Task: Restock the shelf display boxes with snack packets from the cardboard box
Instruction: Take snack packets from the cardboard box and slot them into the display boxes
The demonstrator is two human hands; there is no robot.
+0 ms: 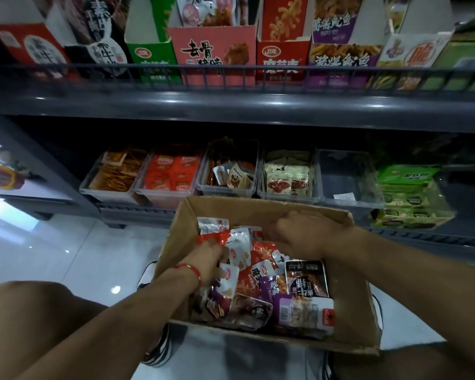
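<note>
From my head camera, looking down: the cardboard box [348,311] sits on the white floor [66,242] between my knees, just in front of the lower shelf [231,108]. It is open at the top and holds a loose heap of snack packets [272,286], red, white, purple and dark ones lying every way over each other.

My left hand [207,256], with a red string [189,271] round the wrist, is down in the left part of the box. Its fingers are curled round a red-and-white packet [220,238] and pinch it; the packet's top edge sticks up above my knuckles, and other packets press against the hand from the right.

My right hand [302,234] is over the far right part of the box, near the back wall. It is blurred. The fingers look bent downward toward the heap, but I cannot tell whether they hold a packet or nothing.

Behind the box, on the lower shelf, stands a row of clear bins [288,174] side by side. From the left they hold orange strips, red packets, mixed packets, and pale green-and-red packets; the next bin [348,176] holds only a small white slip. Right of it lie green packs [409,193].

On the upper shelf, behind a wire rail [231,67], display boxes [214,48] stand in a row, touching: red, black, green, pink, red, purple, white.
</note>
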